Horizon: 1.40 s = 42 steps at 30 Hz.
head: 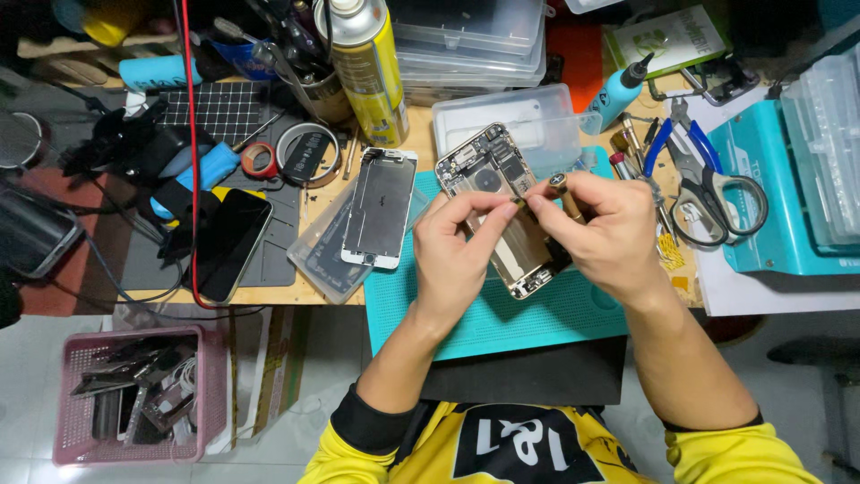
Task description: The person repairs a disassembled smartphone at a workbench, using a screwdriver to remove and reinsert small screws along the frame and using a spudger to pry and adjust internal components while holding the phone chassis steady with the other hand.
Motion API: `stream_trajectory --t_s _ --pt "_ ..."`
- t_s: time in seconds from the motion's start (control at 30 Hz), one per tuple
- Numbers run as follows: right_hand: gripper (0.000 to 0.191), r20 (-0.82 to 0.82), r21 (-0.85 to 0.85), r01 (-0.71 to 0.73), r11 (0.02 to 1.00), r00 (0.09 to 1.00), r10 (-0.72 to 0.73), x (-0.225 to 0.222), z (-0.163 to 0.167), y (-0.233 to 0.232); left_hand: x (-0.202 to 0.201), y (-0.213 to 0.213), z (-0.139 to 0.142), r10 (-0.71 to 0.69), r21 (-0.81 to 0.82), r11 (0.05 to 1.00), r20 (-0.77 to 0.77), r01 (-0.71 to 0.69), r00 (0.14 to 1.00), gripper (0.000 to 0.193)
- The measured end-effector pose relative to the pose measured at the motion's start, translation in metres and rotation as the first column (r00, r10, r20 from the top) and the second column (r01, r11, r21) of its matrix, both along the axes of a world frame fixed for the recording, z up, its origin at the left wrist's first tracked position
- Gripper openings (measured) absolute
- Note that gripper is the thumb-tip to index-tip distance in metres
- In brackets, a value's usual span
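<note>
An opened smartphone body (498,193) with its inner parts showing lies on a teal work mat (502,314). My left hand (457,251) rests over its lower half, thumb and forefinger pinched at the tip of a small screwdriver. My right hand (602,231) holds that brass-handled screwdriver (564,193) upright-tilted above the phone. A detached phone screen (381,208) lies face down to the left, on a clear plastic tray lid.
A black phone (228,244) lies at the left on a dark mat. A yellow spray can (369,67), tape rolls (260,161), a clear plastic box (520,125), blue glue bottle (620,90), pliers and scissors (708,188) crowd the bench. A pink basket (134,394) of parts stands on the floor.
</note>
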State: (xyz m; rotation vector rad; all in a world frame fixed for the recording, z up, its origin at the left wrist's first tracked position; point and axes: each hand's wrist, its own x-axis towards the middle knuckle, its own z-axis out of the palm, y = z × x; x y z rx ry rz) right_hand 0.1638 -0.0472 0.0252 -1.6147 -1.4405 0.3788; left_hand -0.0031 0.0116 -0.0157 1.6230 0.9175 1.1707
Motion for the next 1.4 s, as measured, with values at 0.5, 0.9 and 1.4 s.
stream_trajectory --t_s 0.5,0.9,1.4 --pt "0.014 -0.057 -0.112 0.117 0.987 0.991 -0.124 0.034 -0.027 0.005 -0.021 0.04 -0.009 0.034 -0.174 0.985 0.229 0.006 0.973 0.014" --pt "0.019 0.117 0.057 -0.141 0.988 0.984 0.134 0.002 0.025 0.035 -0.004 0.031 -0.001 0.051 -0.083 0.996 0.105 -0.043 0.993 0.01" --pt "0.011 -0.026 0.087 0.127 0.988 0.992 -0.125 0.024 0.0 0.009 0.021 0.023 -0.007 -0.222 -0.161 0.921 0.529 0.354 0.819 0.089"
